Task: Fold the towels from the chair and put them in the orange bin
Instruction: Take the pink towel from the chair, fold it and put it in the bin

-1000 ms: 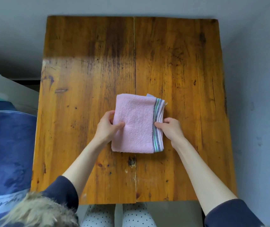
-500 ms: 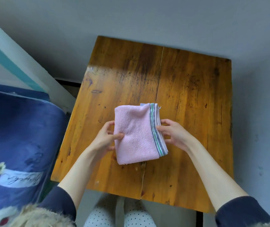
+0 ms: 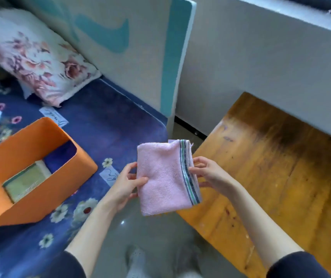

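Holding the folded pink towel (image 3: 165, 177) between them, both hands keep it in the air, off the wooden table (image 3: 281, 167) and above the grey floor (image 3: 150, 237). The left hand (image 3: 123, 186) pinches the towel's left edge: the thumb lies on the top face and the other fingers are curled below it. The right hand (image 3: 208, 173) pinches the right edge, where the grey and green stripes run — its thumb and forefinger close on the striped border, and the remaining fingers are loosely bent beside it. The towel is folded to a compact rectangle, a little tilted, with its layers showing at the far right corner.

To the left, well apart from the towel, the orange bin (image 3: 40, 173) sits on a dark blue bedcover (image 3: 110, 127) with a flower print. Inside the bin a folded pale green towel (image 3: 26, 180) lies flat on the bottom. A floral pillow (image 3: 40, 63) rests at the head of the bed, against a white and teal board (image 3: 140, 47). The table stands on the right side, next to a grey wall (image 3: 261, 67). Dark sleeves cover both upper arms — the forearms are bare.
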Demonstrator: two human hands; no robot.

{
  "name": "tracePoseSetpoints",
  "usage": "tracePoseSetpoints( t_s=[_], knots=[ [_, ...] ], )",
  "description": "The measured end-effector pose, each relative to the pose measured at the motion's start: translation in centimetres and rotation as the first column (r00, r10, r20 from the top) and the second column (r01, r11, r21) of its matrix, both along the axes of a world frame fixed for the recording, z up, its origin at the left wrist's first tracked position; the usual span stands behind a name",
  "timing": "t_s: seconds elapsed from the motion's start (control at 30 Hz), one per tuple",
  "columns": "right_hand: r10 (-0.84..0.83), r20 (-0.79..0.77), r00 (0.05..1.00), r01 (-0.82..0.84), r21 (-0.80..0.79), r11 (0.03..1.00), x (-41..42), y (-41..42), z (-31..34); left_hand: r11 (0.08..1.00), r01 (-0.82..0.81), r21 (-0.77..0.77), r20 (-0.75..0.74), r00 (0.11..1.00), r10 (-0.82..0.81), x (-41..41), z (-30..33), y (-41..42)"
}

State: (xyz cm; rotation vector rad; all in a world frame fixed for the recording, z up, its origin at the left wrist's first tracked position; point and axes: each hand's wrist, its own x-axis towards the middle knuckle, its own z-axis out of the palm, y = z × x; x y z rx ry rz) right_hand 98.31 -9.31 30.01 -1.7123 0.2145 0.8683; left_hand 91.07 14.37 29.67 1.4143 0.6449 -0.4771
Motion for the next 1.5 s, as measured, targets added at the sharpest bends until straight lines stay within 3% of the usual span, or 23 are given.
tracePoseSetpoints(
  t_s=[0.37, 0.6, 0.8, 0.97, 1.37, 1.5],
  knots=[
    [0.358, 0.024, 0.934, -0.358, 0.004, 0.934, -0.6, 26.9, 0.4, 0.894, -0.448, 0.002, -0.002, 0.894, 0.448, -8.6, 0.1, 21.8],
    [0.504, 0.012, 0.864, -0.502, -0.062, 0.863, 1.8, 38.5, -0.1, 0.795, -0.606, 0.030, -0.015, 0.795, 0.606, -8.8, -1.0, 30.1],
    [0.559, 0.014, 0.829, -0.548, -0.180, 0.817, 7.3, 48.1, -2.9, 0.748, -0.659, 0.084, -0.040, 0.747, 0.663, -3.8, -4.1, 37.2],
    [0.637, 0.018, 0.771, -0.580, -0.394, 0.713, 10.1, 54.3, -8.4, 0.730, -0.675, 0.102, -0.168, 0.712, 0.682, -0.2, -9.0, 40.8],
    [0.717, -0.156, 0.680, -0.581, -0.711, 0.396, 11.4, 58.0, -20.3, 0.795, -0.602, 0.070, -0.366, 0.726, 0.582, 3.4, -22.5, 43.1],
    [0.709, -0.202, 0.676, -0.589, -0.727, 0.354, 11.7, 59.4, -22.0, 0.797, -0.599, 0.081, -0.356, 0.729, 0.584, 3.8, -24.4, 43.9]
  ],
)
